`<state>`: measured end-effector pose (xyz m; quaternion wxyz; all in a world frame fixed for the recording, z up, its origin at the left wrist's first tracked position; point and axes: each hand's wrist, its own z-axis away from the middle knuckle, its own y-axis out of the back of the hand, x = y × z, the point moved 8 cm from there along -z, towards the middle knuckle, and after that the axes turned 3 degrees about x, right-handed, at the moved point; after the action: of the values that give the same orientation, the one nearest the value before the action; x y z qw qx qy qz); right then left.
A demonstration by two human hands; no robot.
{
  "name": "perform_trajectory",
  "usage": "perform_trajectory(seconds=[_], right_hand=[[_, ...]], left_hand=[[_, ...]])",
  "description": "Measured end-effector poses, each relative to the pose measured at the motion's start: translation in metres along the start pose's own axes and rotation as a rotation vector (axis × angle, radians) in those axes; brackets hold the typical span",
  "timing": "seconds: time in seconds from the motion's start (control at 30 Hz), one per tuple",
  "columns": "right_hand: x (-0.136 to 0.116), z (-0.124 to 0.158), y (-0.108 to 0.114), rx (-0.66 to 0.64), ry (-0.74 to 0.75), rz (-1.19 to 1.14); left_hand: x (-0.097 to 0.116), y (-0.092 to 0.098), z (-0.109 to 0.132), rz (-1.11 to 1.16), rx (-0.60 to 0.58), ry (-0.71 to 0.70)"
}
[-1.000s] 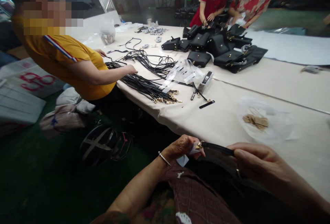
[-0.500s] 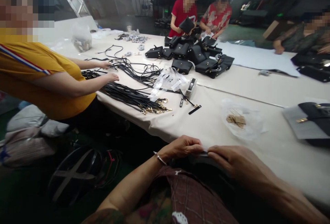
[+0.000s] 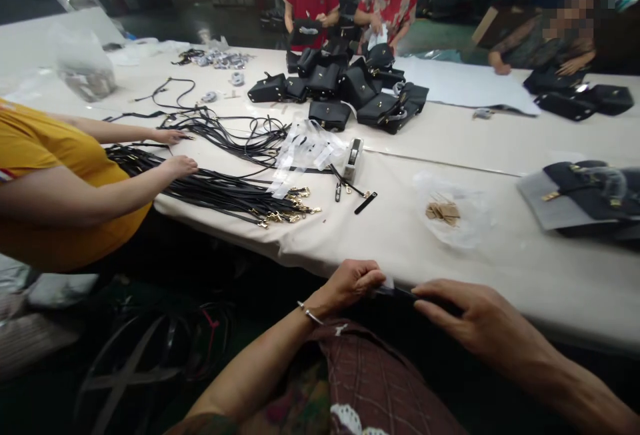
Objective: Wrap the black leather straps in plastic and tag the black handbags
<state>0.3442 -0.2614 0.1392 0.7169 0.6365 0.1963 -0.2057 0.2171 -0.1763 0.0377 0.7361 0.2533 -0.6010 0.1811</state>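
My left hand (image 3: pixel 356 281), with a bracelet at its wrist, is closed at the table's front edge. A small piece of clear plastic (image 3: pixel 387 284) pokes out from its fingertips, with a thin dark strip (image 3: pixel 404 293) running from it toward my right hand (image 3: pixel 463 308). The right thumb and fingertips pinch near the strip's far end. What lies below the strip is lost in shadow. Beyond my hands on the cream table (image 3: pixel 390 241) are a short black strap piece (image 3: pixel 365 203), a tape dispenser (image 3: pixel 354 158) and small thread snips (image 3: pixel 338 192).
Black straps with gold clasps (image 3: pixel 225 198) lie at the left by a person in yellow (image 3: pixel 65 188). Black handbags (image 3: pixel 345 88) are piled mid-table, where people in red stand. A plastic bag with brown tags (image 3: pixel 443 211) and another handbag (image 3: pixel 575 195) lie at the right.
The view has shifted, so the table scene sits further left. My hands have moved slightly apart, showing the dark strip between them. The person in yellow's hands are over the straps.
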Motion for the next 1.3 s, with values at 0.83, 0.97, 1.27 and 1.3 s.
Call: perform_trajectory(seconds=[0.83,0.97,1.27,1.3], right_hand=[[0.016,-0.012,-0.034,-0.289,-0.274,-0.307],[0.012,-0.020,-0.028,-0.159,-0.235,-0.151],[0.065,0.027,-0.064,-0.450,-0.501,-0.912],[0.068,0.032,-0.066,-0.446,-0.525,-0.959]], left_hand=[[-0.004,-0.012,0.005,0.315,-0.178,0.203],[0.002,-0.021,0.000,0.206,-0.191,0.085],[0.012,-0.019,-0.001,-0.164,-0.032,-0.241],[0.010,-0.017,-0.003,-0.117,-0.013,-0.191]])
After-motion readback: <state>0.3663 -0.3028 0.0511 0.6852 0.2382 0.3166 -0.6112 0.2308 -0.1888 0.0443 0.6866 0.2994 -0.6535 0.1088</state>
